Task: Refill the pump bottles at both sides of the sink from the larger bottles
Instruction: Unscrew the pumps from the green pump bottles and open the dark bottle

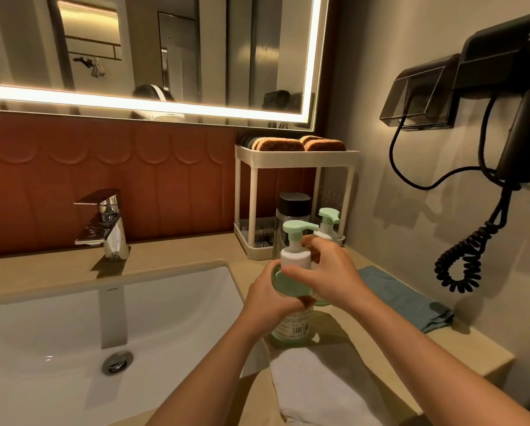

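Note:
A clear pump bottle (292, 325) with green liquid and a barcode label stands on the counter right of the sink. My left hand (268, 298) grips its body. My right hand (328, 273) grips the white collar (294, 256) of its pump, under the mint green pump head (297, 227). A second pump bottle with a mint green head (328, 216) stands just behind, mostly hidden by my right hand. A larger bottle with a black cap (292, 207) stands behind both.
The white sink basin (73, 333) and chrome tap (110, 222) lie to the left. A white towel (316, 385) hangs at the counter's front, a blue cloth (405, 298) lies at the right. A white rack (294, 158) with sponges stands at the back. A black hairdryer (503, 87) hangs on the wall.

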A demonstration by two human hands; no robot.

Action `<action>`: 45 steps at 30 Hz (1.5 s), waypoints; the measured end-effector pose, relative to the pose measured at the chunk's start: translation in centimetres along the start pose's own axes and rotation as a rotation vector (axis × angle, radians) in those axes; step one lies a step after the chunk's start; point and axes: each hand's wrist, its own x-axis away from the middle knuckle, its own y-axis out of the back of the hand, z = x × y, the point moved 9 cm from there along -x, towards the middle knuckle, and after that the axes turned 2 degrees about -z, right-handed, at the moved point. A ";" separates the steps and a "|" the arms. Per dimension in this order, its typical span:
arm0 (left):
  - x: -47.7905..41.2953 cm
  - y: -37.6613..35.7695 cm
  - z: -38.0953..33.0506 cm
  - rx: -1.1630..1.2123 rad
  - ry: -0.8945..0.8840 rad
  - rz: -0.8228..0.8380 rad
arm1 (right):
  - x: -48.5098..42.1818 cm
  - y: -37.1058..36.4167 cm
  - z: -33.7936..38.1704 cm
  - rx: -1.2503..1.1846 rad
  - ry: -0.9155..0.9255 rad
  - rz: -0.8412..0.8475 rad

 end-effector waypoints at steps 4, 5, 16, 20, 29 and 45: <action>0.2 0.0 -0.1 -0.008 -0.003 0.005 | 0.3 0.0 0.6 0.013 0.075 0.051; 0.2 0.0 -0.2 -0.010 -0.006 0.005 | 0.3 -0.1 0.8 0.015 0.095 0.074; 0.4 0.2 -0.3 -0.007 -0.007 0.013 | -0.1 -0.7 0.3 -0.255 0.085 0.338; 0.4 0.2 -0.2 -0.011 0.002 0.007 | -0.6 0.5 0.9 -0.337 0.103 0.253; 0.5 0.2 0.0 -0.045 0.043 -0.015 | -1.5 3.7 1.5 -0.421 0.094 0.075; 0.9 0.1 -0.7 -0.036 0.045 -0.001 | -1.7 9.3 -1.3 -0.678 -0.009 -0.207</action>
